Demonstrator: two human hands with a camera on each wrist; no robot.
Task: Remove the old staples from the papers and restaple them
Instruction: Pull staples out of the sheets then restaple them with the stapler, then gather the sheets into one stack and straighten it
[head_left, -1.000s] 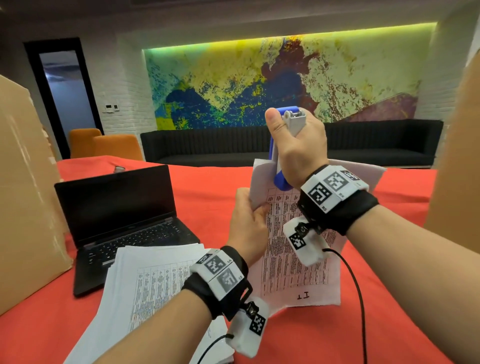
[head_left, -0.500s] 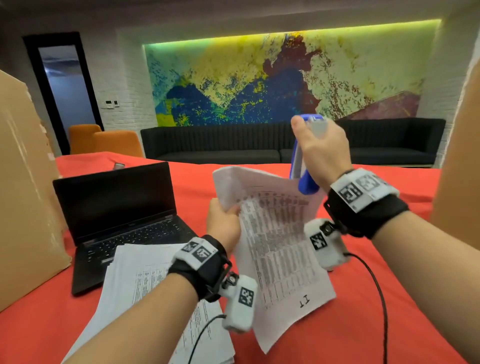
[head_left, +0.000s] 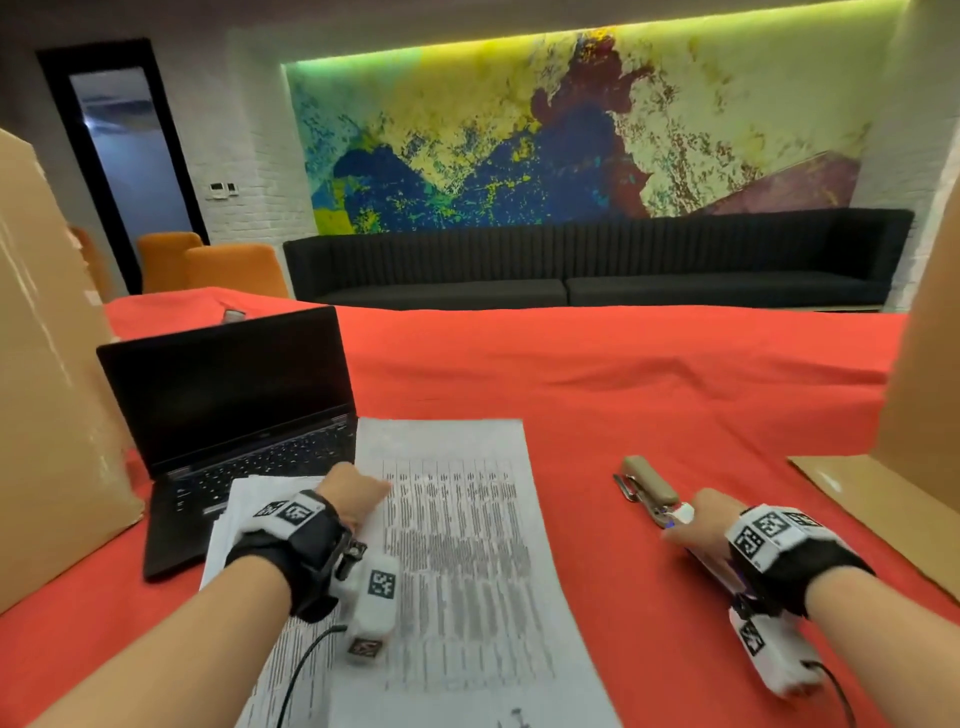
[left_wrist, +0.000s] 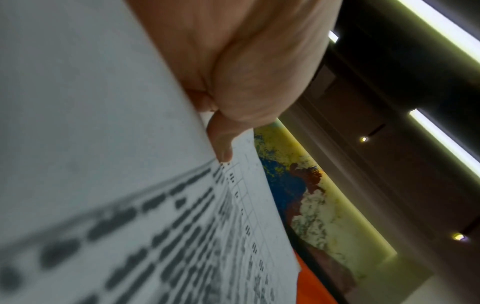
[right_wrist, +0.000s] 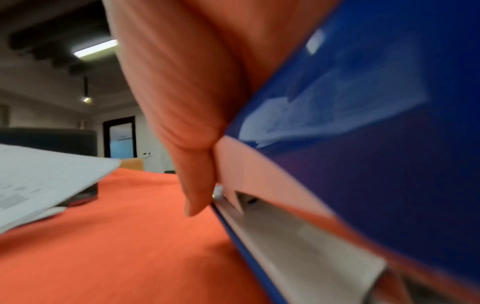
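**deskjockey:** Since both hands are down low now, looks like the put-down step. The left hand (head_left: 353, 493) sits mid-frame on the stapled sheets (head_left: 467, 545), and the left wrist view shows its thumb and fingers pinched on the paper's edge. Those sheets lie on the red worktop (head_left: 649, 395), partly overlapping the bigger paper stack (head_left: 244, 519) at lower left, just in front of the laptop (head_left: 234, 415).

**paperpusher:** Yep. And the right hand (head_left: 698, 525) at lower right is wrapped around the blue stapler (right_wrist: 363, 123), fingers curled over its body, with the stapler low over the cloth. Can't tell if it's actually touching down yet. The beige staple remover (head_left: 647, 486) lies just beyond that hand, slightly up-left of it.

**deskjockey:** So how would you do this bit well?

**paperpusher:** My guess: set the stapler down flat beside the remover, not on top of it, so both tools stay easy to grab. With the left, lay the set square before letting go so the corner doesn't fold. I'd also keep finished sets clearly apart from the undone stack, because overlapping them like this could mix them up.

**deskjockey:** Can you see the new staple?

**paperpusher:** Nope, too blurry to tell.
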